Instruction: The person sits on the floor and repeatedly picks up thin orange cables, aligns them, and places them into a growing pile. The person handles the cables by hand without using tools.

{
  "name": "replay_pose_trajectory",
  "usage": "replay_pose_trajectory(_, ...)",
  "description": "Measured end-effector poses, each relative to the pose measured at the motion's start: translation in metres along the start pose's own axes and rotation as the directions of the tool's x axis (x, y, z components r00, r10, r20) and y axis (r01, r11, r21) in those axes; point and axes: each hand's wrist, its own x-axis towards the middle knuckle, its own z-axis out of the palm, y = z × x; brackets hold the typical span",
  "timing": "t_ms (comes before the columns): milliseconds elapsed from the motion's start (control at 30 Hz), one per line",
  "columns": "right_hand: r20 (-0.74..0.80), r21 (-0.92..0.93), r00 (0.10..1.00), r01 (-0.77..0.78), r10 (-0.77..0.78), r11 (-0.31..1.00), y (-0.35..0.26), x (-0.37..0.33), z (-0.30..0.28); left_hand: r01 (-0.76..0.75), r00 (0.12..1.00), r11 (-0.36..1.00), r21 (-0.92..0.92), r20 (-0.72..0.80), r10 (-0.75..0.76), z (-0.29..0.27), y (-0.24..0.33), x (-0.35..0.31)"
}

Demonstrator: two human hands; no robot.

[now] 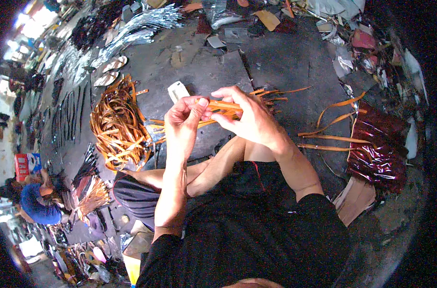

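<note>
Left hand: the left hand is raised in front of the body, thumb and fingers pinched on the near end of a bundle of orange strips.
Right hand: the right hand is curled over the same bundle from the far side, fingers closed around it.
Bundle: the orange strips lie flat together between both hands, held clear of the floor; their free ends fan out past the right hand.
Step in hand: judged from the grip, the strips are being gathered and squared up into one even stack.
Next move calls for: a steady pinch at the near end, so that the right hand can slide along and align the loose ends without letting single strips slip out.
Heap: a large tangled heap of orange strips rests on the floor to the left, near the bundle but apart from it.
Loose strips: a few single strips lie on the floor to the right, reaching a dark red glossy sheet.
White block: a small white block lies on the floor just beyond the hands.
Floor: dark grey floor, littered with scraps at its far edge.
</note>
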Motion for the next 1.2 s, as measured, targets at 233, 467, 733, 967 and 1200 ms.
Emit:
replay_pose_trajectory(233, -0.138, -0.141, 0.955, 0.242, -0.261, 0.960, -0.001, 0.009, 0.014, -0.072, 0.996, 0.994, 0.087, -0.044, 0.076, -0.005, 0.018, -0.003)
replay_pose_trajectory(467, -0.197, -0.104, 0.948, 0.235, -0.251, 0.967, -0.007, 0.017, 0.026, -0.122, 0.991, 0.986, -0.111, 0.048, 0.128, -0.023, 0.012, 0.001)
replay_pose_trajectory(733, -0.178, 0.026, 0.953, 0.254, -0.246, 0.967, -0.026, 0.028, 0.050, -0.413, 0.911, 0.817, -0.402, -0.171, 0.376, -0.008, -0.008, -0.002)
replay_pose_trajectory(967, -0.154, -0.071, 0.909, 0.380, -0.386, 0.922, -0.028, 0.027, 0.050, -0.412, 0.911, 0.677, -0.610, -0.300, 0.284, -0.015, 0.006, -0.009)
replay_pose_trajectory(1200, -0.062, -0.125, 0.921, 0.375, -0.384, 0.919, -0.022, 0.021, 0.049, -0.434, 0.882, 0.713, -0.551, -0.422, 0.211, -0.032, 0.021, -0.014)
